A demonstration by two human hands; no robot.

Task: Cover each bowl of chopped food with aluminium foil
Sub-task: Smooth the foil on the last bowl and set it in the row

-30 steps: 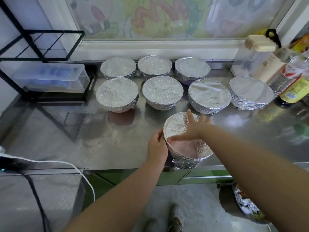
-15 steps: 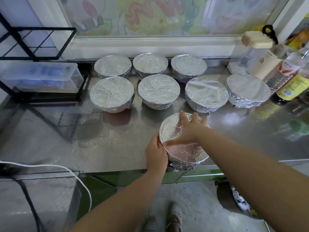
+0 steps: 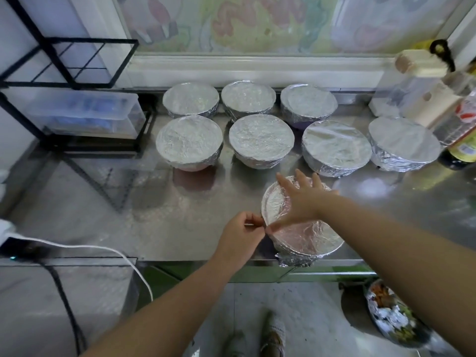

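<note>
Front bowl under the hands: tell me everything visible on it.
A round bowl wrapped in crinkled aluminium foil: top pulled flat with a pinkish sheen, excess bunched below the near side. It sits at the front edge of the steel counter, apart from seven covered bowls behind. The right hand lies spread flat on top; the left hand curls at the left rim, apparently pinching the foil.

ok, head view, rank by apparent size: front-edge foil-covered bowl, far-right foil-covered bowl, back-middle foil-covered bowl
1. front-edge foil-covered bowl
2. far-right foil-covered bowl
3. back-middle foil-covered bowl
Camera nearness inflates the first, so real sizes are unsure.
</note>
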